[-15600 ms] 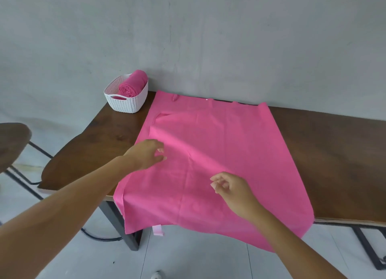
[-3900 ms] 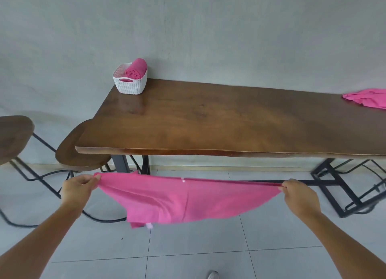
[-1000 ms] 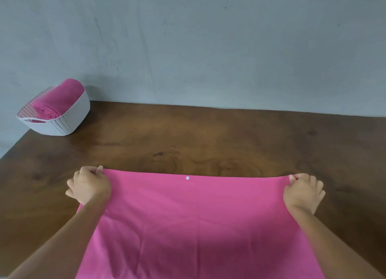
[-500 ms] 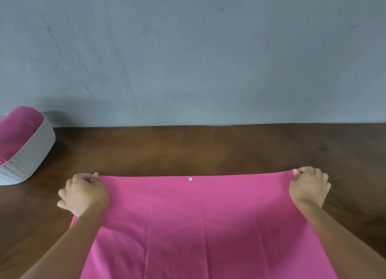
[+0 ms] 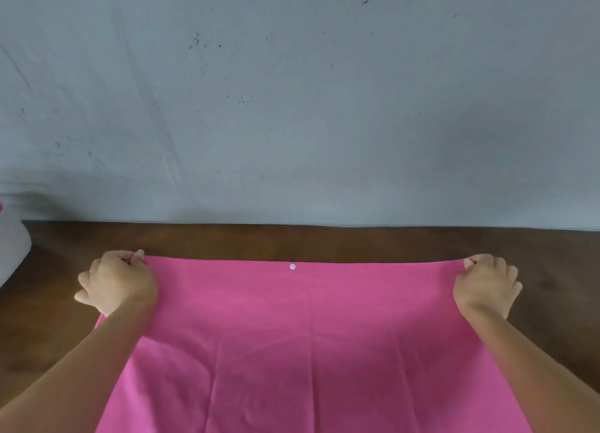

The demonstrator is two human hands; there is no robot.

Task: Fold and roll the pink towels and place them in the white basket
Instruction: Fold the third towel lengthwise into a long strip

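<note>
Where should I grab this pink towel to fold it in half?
By its two far corners, where the left hand and right hand pinch it, reaching from the near side. The towel lies flat on the table with a straight far edge, so both ends probably lift evenly.

Soft, dim light falls evenly, a faint broad shadow darkens the wall (image 5: 470, 147) above and right of the pink towel (image 5: 308, 335), whose near part is shaded, and the white basket (image 5: 13, 251) left of it is blurred.
</note>
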